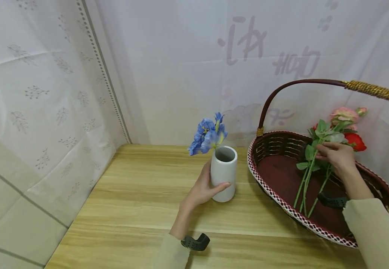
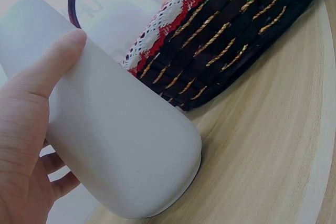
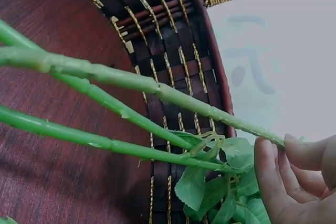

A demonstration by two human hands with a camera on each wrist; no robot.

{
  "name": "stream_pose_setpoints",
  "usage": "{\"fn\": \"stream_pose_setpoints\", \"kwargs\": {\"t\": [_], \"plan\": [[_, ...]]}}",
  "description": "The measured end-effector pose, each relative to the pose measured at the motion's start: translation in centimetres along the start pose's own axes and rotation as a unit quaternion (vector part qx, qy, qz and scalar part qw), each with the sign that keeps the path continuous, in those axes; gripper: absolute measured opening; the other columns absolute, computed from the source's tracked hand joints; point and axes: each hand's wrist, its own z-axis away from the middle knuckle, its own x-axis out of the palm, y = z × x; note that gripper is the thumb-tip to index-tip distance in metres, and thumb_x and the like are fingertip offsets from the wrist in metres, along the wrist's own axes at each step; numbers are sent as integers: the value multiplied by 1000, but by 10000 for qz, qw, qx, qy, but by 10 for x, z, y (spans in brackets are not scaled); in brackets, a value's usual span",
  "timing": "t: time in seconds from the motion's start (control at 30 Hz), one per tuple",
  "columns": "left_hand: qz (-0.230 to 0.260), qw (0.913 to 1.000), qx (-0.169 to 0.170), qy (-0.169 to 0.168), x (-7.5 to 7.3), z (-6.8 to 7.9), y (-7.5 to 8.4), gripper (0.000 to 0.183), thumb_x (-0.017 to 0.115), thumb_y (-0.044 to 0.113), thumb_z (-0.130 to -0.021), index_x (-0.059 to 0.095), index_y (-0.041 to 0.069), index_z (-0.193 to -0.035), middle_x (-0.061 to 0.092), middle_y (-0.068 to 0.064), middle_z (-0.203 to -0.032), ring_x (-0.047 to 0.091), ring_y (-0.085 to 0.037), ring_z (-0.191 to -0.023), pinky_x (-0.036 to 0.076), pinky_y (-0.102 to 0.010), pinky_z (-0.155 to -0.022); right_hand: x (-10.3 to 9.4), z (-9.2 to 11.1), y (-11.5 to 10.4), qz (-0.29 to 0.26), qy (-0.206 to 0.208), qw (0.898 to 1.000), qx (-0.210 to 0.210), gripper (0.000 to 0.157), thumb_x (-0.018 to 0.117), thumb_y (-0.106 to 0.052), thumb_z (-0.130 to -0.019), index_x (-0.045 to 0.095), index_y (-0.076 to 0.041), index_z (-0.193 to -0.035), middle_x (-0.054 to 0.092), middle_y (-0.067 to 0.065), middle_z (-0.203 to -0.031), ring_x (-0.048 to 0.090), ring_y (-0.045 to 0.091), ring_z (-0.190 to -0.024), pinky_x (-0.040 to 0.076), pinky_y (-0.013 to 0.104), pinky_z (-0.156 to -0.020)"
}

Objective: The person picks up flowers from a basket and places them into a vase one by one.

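Note:
A white cylindrical vase [image 1: 224, 175] stands upright on the wooden table, with blue flowers [image 1: 206, 134] leaning out of its mouth to the left. My left hand [image 1: 202, 188] grips it from the left side, and in the left wrist view the thumb lies along the vase wall [image 2: 126, 129]. Over the basket, my right hand [image 1: 340, 155] pinches a green flower stem [image 3: 210, 111] between thumb and fingers. Other stems with leaves [image 3: 191, 184] lie close by. Pink [image 1: 343, 115], red [image 1: 355, 141] and whitish blooms cluster around that hand; which bloom the pinched stem carries I cannot tell.
The dark woven basket [image 1: 278, 172], edged with white-and-red lace, sits right of the vase. Its tall handle [image 1: 298, 81], wrapped in gold cord, arches over the back. Printed white curtains [image 1: 167, 74] hang behind and left of the wooden table [image 1: 130, 209].

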Motion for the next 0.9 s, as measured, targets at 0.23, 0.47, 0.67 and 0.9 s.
{"fn": "stream_pose_setpoints", "kwargs": {"t": [0.23, 0.47, 0.67, 0.9], "plan": [[2, 10000, -34, -53, 0, 0, 0, 80, 80, 24, -89, 32, 26, -153, 52, -1, -136, 57, -19, -119, 48, -44, -100, 0, 1, -2, 72, 97, 9998, -170, 73, 63, -16, -100, 22, 18, -150, 64, -20, -71, 69, 3, -60, 55, 17, -61], [-33, 10000, -23, -82, 0, 0, 0, 82, 79, 27, -89, 29, 24, -154, 50, -3, -138, 56, -21, -120, 48, -45, -100, 5, 5, -9, -395, 210, 9982, -391, 75, 66, -14, -98, 23, 19, -149, 65, -18, -73, 69, 4, -59, 55, 16, -59], [63, 10000, -29, -18, 1, -2, -1, 78, 81, 18, -88, 35, 24, -151, 54, 1, -133, 58, -17, -117, 49, -42, -99, 7, 8, -14, -1083, 169, 9927, -495, 74, 71, -11, -95, 29, 17, -149, 68, -11, -77, 70, 8, -60, 57, 21, -60], [94, 9997, 216, 17, 2, -2, 2, 76, 80, 5, -86, 39, 11, -149, 57, -7, -130, 60, -22, -114, 50, -44, -97, 10, 13, -22, -1050, 339, 9920, -611, 49, 77, -15, -90, 52, 1, -129, 71, -11, -79, 71, 8, -60, 57, 19, -62]]}}
